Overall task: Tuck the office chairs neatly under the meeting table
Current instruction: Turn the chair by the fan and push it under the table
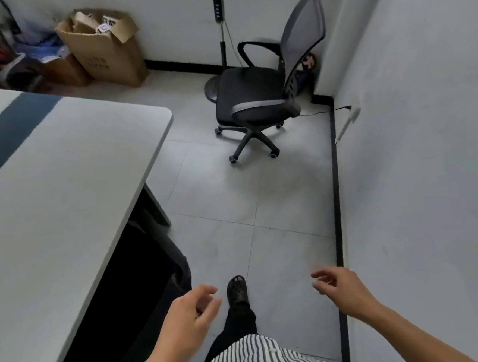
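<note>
A black office chair (pixel 254 97) with a grey mesh back and armrests stands on castors in the far right corner, away from the table. The white meeting table (pixel 62 179) with a dark stripe fills the left side, its rounded corner pointing toward the chair. Under the table's near edge a dark chair (pixel 158 260) is partly hidden in shadow. My left hand (pixel 190 317) hovers low in front of me, fingers loosely apart, holding nothing. My right hand (pixel 341 289) is also empty with curled, spread fingers. Both hands are far from the corner chair.
A standing fan (pixel 222 40) is behind the chair against the back wall. Open cardboard boxes (pixel 104 46) and bags sit in the far left corner. The white wall (pixel 415 168) runs along the right, with a cable at its base. Tiled floor (pixel 248 202) lies between me and the chair.
</note>
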Demonstrator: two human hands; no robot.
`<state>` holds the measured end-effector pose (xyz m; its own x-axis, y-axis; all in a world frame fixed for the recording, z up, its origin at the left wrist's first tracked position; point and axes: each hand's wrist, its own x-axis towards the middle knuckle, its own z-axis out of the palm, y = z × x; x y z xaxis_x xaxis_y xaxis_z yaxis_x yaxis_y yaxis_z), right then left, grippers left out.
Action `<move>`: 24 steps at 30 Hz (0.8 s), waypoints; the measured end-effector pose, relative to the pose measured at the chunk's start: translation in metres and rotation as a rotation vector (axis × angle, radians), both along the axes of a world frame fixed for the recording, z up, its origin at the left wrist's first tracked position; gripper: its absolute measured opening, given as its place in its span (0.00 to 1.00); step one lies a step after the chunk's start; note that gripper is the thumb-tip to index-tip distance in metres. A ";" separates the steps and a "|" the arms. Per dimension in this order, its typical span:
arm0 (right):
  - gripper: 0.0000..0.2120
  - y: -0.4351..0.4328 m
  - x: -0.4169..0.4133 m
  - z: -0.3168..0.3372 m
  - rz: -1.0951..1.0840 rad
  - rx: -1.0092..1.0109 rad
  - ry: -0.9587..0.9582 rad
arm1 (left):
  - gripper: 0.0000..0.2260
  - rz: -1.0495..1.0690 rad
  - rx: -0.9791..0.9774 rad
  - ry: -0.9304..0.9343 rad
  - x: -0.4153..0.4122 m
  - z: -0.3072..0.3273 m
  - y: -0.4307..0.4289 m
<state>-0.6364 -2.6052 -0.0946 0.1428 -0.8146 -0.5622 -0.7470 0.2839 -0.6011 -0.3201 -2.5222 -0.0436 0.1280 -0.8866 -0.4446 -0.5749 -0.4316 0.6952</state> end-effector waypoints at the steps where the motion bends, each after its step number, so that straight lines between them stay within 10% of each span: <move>1: 0.07 -0.007 -0.008 -0.001 -0.076 0.019 -0.011 | 0.06 -0.002 0.008 0.030 0.000 -0.003 -0.022; 10: 0.05 -0.091 -0.041 0.046 -0.650 -0.002 -0.171 | 0.03 -0.074 0.110 0.201 0.004 0.005 -0.222; 24: 0.05 -0.351 -0.146 0.027 -0.768 -0.034 -0.277 | 0.03 0.014 -0.010 0.232 -0.105 0.020 -0.480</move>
